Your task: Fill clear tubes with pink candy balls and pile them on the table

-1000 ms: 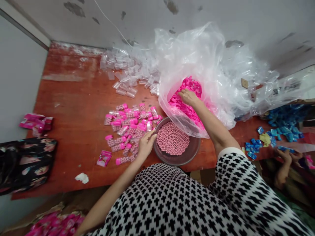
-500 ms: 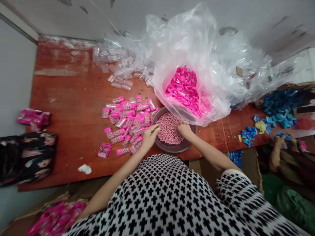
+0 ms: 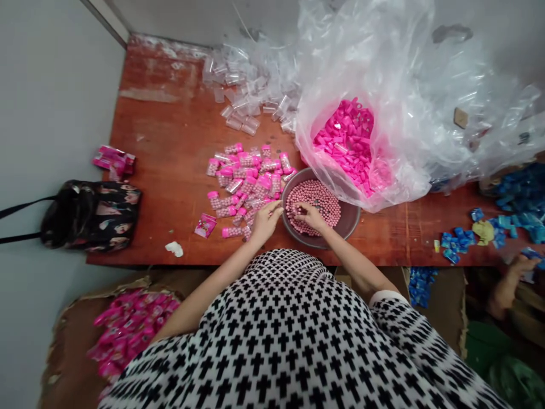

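Observation:
A grey bowl (image 3: 351, 224) of small pink beads (image 3: 324, 204) stands in front of me at the table edge. My right hand (image 3: 311, 218) is over the beads on the bowl's left side, fingers curled around some of them. At the bowl's left rim is my left hand (image 3: 266, 220), its thumb and fingers closed in a pinch; what they hold is too small to make out. Left of the bowl lies a heap of clear bottles with pink caps (image 3: 249, 176), filled with beads. A pink packet (image 3: 205, 225) lies beside the heap.
Behind the bowl, an open clear plastic bag (image 3: 306, 133) holds pink plastic pieces (image 3: 347, 139). Empty clear tubes (image 3: 251, 85) lie farther back. A floral bag (image 3: 113, 216) is at left, pink packets (image 3: 131, 324) below. At right are blue packets (image 3: 457, 241) and another person's hand (image 3: 522, 265).
My right hand has moved left across the beads toward my left hand, leaving a bare patch in the beads. My left hand stays near the rim. The view has shifted left.

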A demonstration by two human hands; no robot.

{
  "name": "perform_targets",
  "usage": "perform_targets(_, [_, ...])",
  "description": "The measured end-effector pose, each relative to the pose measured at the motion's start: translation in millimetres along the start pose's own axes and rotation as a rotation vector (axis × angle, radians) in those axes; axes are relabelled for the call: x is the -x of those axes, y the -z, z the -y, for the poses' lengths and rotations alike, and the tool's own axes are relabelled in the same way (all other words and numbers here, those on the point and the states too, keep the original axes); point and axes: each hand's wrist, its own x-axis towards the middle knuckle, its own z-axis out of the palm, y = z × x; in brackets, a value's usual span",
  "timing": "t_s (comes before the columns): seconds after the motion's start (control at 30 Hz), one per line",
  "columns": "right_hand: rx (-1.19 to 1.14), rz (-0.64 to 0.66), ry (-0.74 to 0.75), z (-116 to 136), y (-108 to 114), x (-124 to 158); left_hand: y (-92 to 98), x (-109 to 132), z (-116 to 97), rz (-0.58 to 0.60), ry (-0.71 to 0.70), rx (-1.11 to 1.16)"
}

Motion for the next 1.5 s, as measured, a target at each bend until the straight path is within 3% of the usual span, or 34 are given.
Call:
perform_targets(0.13, [-0.808, -0.021, -0.014, 12, 14, 21, -17.1, -8, -8, 0.131, -0.008, 0.005])
perform_targets(0.2, [-0.994, -0.009, -0.036, 21, 21, 30, -28.0, -12, -13, 0.187, 0.024, 0.083])
perform_targets(0.27, [-1.036, -0.036, -0.062, 28, 30, 36, -37.0, -16, -16, 0.215, 0.060, 0.181])
perform_targets(0.4, [-0.797, -0.112, -0.016, 33, 53, 44, -44.3, -25, -18, 0.261, 0.151, 0.341])
perform_targets(0.53, [-0.513, -0.075, 0.134, 33, 77, 47, -40.1, -33, -20, 0.413, 0.224, 0.481])
perform_targets(0.67, [-0.364, -0.045, 0.233, 34, 88, 47, -32.7, -40, -24, 0.513, 0.253, 0.470])
perform_targets(0.8, [-0.308, -0.035, 0.195, 32, 86, 45, -29.7, -45, -24, 0.501, 0.246, 0.405])
perform_targets(1.03, [-0.526, -0.015, 0.110, 23, 79, 48, -33.7, -52, -20, 0.451, 0.138, 0.238])
perform_targets(1.17, [-0.279, 0.036, 0.133, 17, 96, 51, -30.7, -59, -15, 0.366, 0.086, 0.221])
perform_targets(1.23, [-0.180, -0.035, 0.146, 11, 112, 46, -29.6, -62, -14, 0.326, 0.105, 0.260])
perform_targets(1.3, [-0.162, -0.203, 0.082, 1, 132, 33, -30.4, -64, -14, 0.284, 0.138, 0.302])
perform_targets(1.43, [0.046, -0.551, -0.206, -31, 180, -15, -35.8, -63, -12, 0.250, 0.203, 0.358])
perform_targets(1.5, [0.269, -0.568, -0.335, -49, 200, -41, -38.1, -61, -11, 0.249, 0.235, 0.382])
